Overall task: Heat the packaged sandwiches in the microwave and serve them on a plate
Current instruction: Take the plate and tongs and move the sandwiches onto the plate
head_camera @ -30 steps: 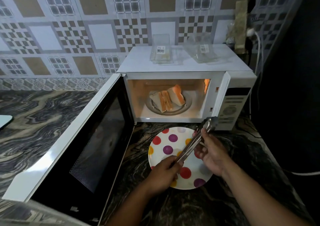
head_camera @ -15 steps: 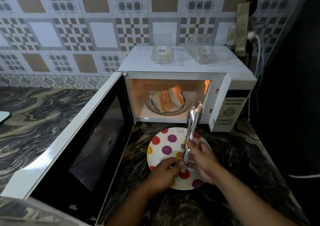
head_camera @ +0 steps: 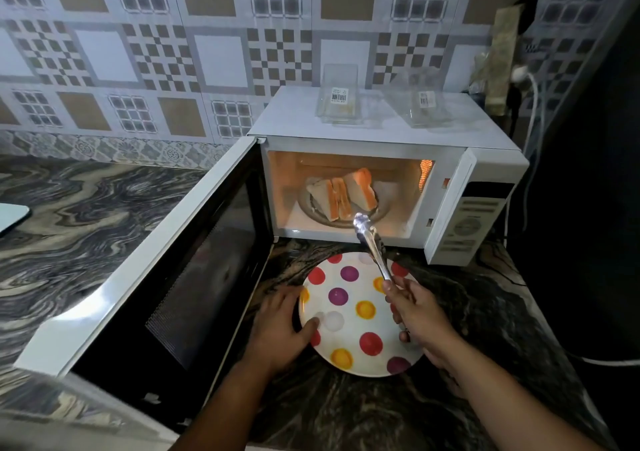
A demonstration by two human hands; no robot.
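Note:
Sandwich halves (head_camera: 341,196) stand on the glass turntable inside the lit white microwave (head_camera: 384,146), whose door (head_camera: 166,267) is swung wide open to the left. In front of it a polka-dot plate (head_camera: 349,307) lies on the marble counter with nothing on it. My left hand (head_camera: 280,326) holds the plate's left rim, thumb on top. My right hand (head_camera: 420,315) grips steel tongs (head_camera: 370,243) over the plate's right side. The tongs' tips point into the microwave mouth, just short of the sandwiches.
Two clear plastic sandwich packages (head_camera: 339,104) (head_camera: 424,102) sit on top of the microwave. A white cable (head_camera: 533,111) runs down the dark right wall. The open door blocks the counter to the left. A pale board corner (head_camera: 12,213) shows at far left.
My left hand let go of the tongs and moved to the plate's left rim. My right hand swung the tongs from pointing right to pointing into the microwave.

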